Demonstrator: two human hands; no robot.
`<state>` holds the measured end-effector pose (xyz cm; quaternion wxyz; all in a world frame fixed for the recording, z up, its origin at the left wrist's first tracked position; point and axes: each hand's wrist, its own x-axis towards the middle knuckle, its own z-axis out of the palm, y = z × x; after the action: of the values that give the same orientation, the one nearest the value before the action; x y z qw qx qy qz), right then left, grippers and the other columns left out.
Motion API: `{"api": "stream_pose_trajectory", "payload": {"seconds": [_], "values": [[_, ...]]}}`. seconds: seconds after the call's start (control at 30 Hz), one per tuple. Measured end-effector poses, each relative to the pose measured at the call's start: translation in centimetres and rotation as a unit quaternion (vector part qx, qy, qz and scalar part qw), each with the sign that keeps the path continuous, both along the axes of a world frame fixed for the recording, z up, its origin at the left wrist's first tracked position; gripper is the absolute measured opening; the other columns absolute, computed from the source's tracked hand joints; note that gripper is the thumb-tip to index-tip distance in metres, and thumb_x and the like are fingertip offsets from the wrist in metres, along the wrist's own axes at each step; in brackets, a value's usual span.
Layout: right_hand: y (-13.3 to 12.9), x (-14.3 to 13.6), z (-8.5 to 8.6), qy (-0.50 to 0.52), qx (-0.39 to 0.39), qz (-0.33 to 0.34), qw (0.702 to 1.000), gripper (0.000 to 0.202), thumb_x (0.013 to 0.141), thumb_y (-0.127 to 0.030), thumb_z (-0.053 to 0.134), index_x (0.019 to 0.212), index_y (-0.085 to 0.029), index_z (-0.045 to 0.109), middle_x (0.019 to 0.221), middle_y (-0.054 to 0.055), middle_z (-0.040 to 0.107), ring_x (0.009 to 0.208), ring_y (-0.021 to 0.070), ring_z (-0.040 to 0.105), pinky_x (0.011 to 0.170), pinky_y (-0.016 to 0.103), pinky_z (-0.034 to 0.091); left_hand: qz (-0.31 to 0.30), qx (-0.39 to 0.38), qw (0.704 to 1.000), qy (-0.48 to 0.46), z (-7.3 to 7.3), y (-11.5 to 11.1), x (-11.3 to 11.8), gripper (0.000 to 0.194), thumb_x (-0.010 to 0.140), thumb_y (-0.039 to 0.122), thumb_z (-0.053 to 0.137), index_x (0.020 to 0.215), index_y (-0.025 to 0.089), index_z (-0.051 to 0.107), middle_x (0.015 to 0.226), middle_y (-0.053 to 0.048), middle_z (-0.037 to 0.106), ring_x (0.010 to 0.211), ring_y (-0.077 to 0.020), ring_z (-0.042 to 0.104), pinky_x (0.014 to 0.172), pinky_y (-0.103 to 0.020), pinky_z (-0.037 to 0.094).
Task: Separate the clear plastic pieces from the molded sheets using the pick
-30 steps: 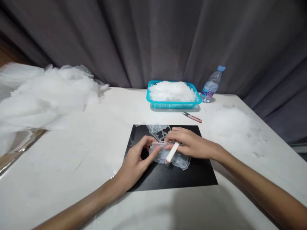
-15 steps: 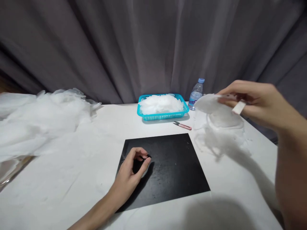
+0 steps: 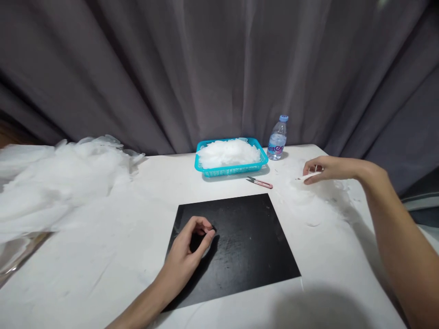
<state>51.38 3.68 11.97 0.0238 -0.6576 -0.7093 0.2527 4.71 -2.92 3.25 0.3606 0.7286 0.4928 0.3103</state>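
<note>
Over the left part of a black mat (image 3: 247, 246), my left hand (image 3: 192, 246) is closed in a pinch on a small dark thing I cannot make out. My right hand (image 3: 317, 171) is at the right, low over a pile of thin white sheer pieces (image 3: 318, 201). Its fingers are closed on a small white strip (image 3: 310, 176). Whether it also touches the sheer pieces is hard to tell.
A blue basket (image 3: 231, 172) of white material stands at the back, with pink-handled snips (image 3: 262, 183) before it and a water bottle (image 3: 277, 139) to its right. A big white sheer heap (image 3: 68, 178) covers the left. Grey curtain (image 3: 219, 68) hangs behind.
My right hand has moved down and away from me toward the white pile; the sheer piece that hung from it is no longer seen raised. My left hand has stayed about where it was.
</note>
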Motion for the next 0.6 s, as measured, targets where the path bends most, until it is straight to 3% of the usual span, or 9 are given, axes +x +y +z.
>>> {"api": "stream_pose_trajectory", "payload": {"seconds": [0.1, 0.2, 0.3, 0.37, 0.47, 0.53, 0.6], "values": [[-0.1, -0.8, 0.1, 0.014, -0.002, 0.002, 1.000, 0.054, 0.077, -0.077, 0.069, 0.091, -0.024, 0.074, 0.095, 0.005, 0.070, 0.086, 0.0238, 0.064, 0.073, 0.031, 0.049, -0.006, -0.003, 1.000, 0.002, 0.2, -0.1, 0.1, 0.019, 0.102, 0.044, 0.057, 0.098, 0.025, 0.058, 0.095, -0.001, 0.064, 0.092, -0.0196, 0.062, 0.086, -0.034, 0.049], [-0.2, -1.3, 0.4, 0.045, 0.047, -0.004, 0.998, 0.063, 0.078, -0.085, 0.061, 0.077, -0.022, 0.059, 0.076, 0.001, 0.058, 0.070, 0.0179, 0.052, 0.063, 0.029, 0.041, 0.000, 0.004, 1.000, -0.002, 0.4, -0.2, 0.2, 0.019, 0.101, 0.044, 0.057, 0.098, 0.025, 0.058, 0.095, -0.001, 0.064, 0.092, -0.0200, 0.062, 0.085, -0.034, 0.050], [0.2, -1.0, -0.2, 0.060, 0.091, -0.027, 0.994, 0.069, 0.071, -0.088, 0.066, 0.074, -0.024, 0.041, 0.069, -0.003, 0.046, 0.063, 0.0140, 0.042, 0.057, 0.028, 0.036, 0.012, 0.011, 1.000, -0.006, 0.6, -0.1, 0.1, 0.020, 0.101, 0.044, 0.057, 0.096, 0.024, 0.058, 0.093, -0.002, 0.064, 0.091, -0.0204, 0.062, 0.084, -0.034, 0.049], [0.6, -0.5, -1.2, 0.035, 0.065, -0.029, 0.997, 0.069, 0.068, -0.085, 0.071, 0.076, -0.025, 0.039, 0.070, -0.004, 0.048, 0.062, 0.0143, 0.044, 0.057, 0.028, 0.037, 0.013, 0.012, 1.000, -0.003, 0.8, 0.1, -0.1, 0.021, 0.101, 0.043, 0.057, 0.093, 0.023, 0.058, 0.091, -0.001, 0.064, 0.090, -0.0202, 0.061, 0.083, -0.034, 0.048], [1.2, 0.5, -3.0, -0.042, 0.082, -0.037, 0.995, 0.062, 0.065, -0.074, 0.080, 0.086, -0.025, 0.049, 0.076, 0.001, 0.057, 0.067, 0.0202, 0.056, 0.060, 0.032, 0.043, 0.005, 0.008, 1.000, -0.007, 0.8, 0.2, -0.3, 0.021, 0.102, 0.041, 0.056, 0.092, 0.023, 0.058, 0.089, 0.000, 0.062, 0.087, -0.0187, 0.060, 0.082, -0.033, 0.047], [1.5, 0.9, -3.8, -0.074, 0.136, -0.047, 0.987, 0.062, 0.063, -0.067, 0.085, 0.097, -0.025, 0.055, 0.089, 0.007, 0.064, 0.083, 0.0283, 0.064, 0.067, 0.036, 0.048, -0.002, 0.004, 1.000, -0.011, 0.7, 0.0, -0.4, 0.019, 0.103, 0.039, 0.055, 0.093, 0.023, 0.058, 0.090, 0.000, 0.062, 0.087, -0.0179, 0.060, 0.082, -0.032, 0.047], [1.5, 1.2, -3.9, -0.086, 0.138, -0.064, 0.985, 0.063, 0.061, -0.064, 0.087, 0.102, -0.026, 0.058, 0.101, 0.012, 0.067, 0.097, 0.0348, 0.066, 0.074, 0.041, 0.050, -0.009, 0.005, 1.000, -0.007, 0.7, -0.2, -0.4, 0.018, 0.104, 0.038, 0.054, 0.095, 0.023, 0.057, 0.091, 0.000, 0.062, 0.088, -0.0179, 0.060, 0.082, -0.032, 0.047]]}}
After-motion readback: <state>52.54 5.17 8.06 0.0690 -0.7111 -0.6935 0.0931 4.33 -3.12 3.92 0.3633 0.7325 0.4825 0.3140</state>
